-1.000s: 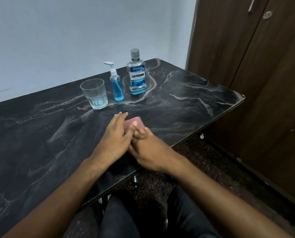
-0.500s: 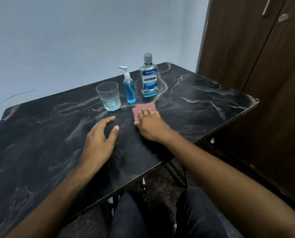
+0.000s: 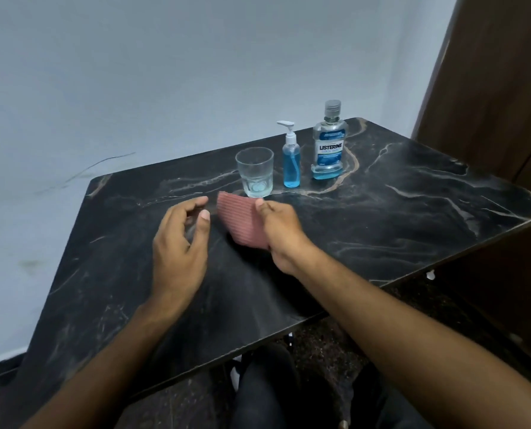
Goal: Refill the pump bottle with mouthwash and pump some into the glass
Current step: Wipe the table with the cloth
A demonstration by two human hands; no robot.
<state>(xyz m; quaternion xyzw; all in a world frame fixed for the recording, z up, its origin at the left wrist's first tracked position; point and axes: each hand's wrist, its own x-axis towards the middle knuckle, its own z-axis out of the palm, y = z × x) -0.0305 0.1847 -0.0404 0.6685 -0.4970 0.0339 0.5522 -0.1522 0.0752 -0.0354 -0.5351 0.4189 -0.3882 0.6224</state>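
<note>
A clear glass (image 3: 254,171), a small pump bottle (image 3: 290,156) of blue liquid with a white pump, and a capped Listerine mouthwash bottle (image 3: 329,144) stand in a row at the far side of the black marble table (image 3: 412,212). My right hand (image 3: 281,230) holds a pink ribbed cloth (image 3: 242,221) lifted off the table, just in front of the glass. To the left of the cloth hovers my left hand (image 3: 180,243), fingers curled and apart, holding nothing.
A pale wall rises behind the table. A dark wooden cupboard (image 3: 490,72) stands at the right. The table's near edge runs diagonally above my dark-trousered legs (image 3: 267,394) and a speckled floor.
My right hand has gone from pressing the cloth flat on the table to holding it raised. My left hand came off the table. The view shifted, placing the bottles further right.
</note>
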